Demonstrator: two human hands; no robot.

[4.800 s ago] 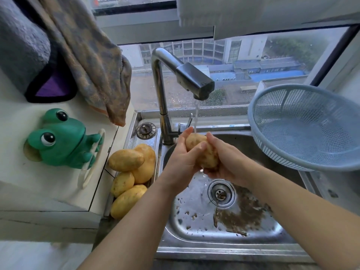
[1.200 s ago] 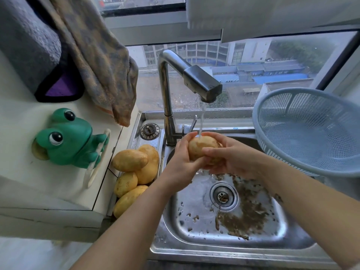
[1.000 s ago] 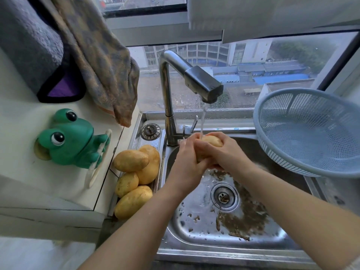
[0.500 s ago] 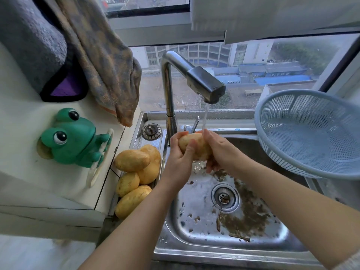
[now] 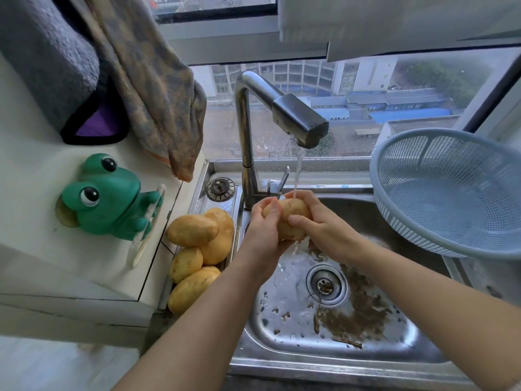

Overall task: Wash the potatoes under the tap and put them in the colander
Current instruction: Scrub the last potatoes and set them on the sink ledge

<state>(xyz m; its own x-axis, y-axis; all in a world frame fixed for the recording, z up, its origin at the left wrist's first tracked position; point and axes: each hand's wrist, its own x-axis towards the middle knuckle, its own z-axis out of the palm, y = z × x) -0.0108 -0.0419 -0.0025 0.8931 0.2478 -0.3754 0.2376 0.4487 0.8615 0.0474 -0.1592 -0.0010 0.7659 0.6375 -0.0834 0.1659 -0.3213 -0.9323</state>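
Wet potato (image 5: pixel 293 214) under the tap (image 5: pixel 299 120)

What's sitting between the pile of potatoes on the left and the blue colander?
In the head view, the sink with the tap, where the left hand and right hand hold a potato under the water.

Green frog holder (image 5: pixel 104 198) on white surface (image 5: pixel 42 249), brown towel (image 5: pixel 152 88) hanging above, grey cloth (image 5: pixel 48 60) beside it

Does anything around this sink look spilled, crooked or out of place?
Brown dirt is smeared across the sink floor around the drain, probably rinsed off the potato. The blue colander sits tilted at the sink's right edge.
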